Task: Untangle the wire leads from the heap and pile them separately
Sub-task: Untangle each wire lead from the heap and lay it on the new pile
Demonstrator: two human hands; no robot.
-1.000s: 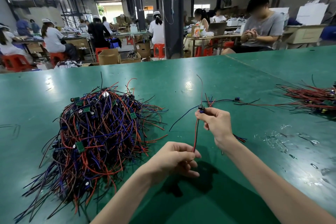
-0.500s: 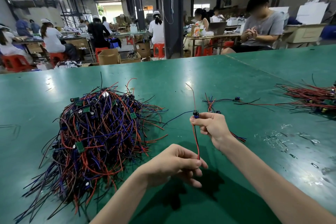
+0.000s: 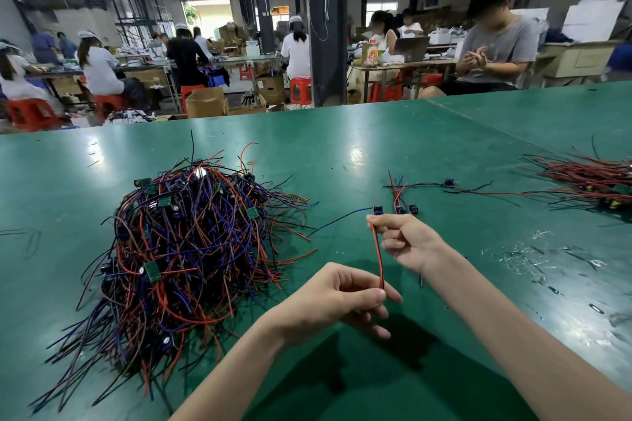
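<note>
Nearest the camera, the left hand pinches the lower end of a lead between thumb and forefinger, with the other fingers curled loosely under it. The red-and-black lead rises almost upright to the right hand, which grips its upper end in curled fingers just below a small dark module. A thin blue wire runs from that module out to the left, and its far end lies near the edge of the heap. The lead is held above the green table, between the heap and the sorted wires.

The heap lies to the left of the hands — a dense mound of red, blue and black wires with small green boards showing in it, and loose ends fanning toward the near edge. To the right of the right hand, pale scraps are scattered on the table.

Just beyond the right hand a few separated leads lie together. Farther right, at the frame's edge, sits a larger pile of mostly red and black wires.

Past the table, a dark pillar stands in a workshop where people sit at benches on red stools — one in a grey shirt sits at the right.
</note>
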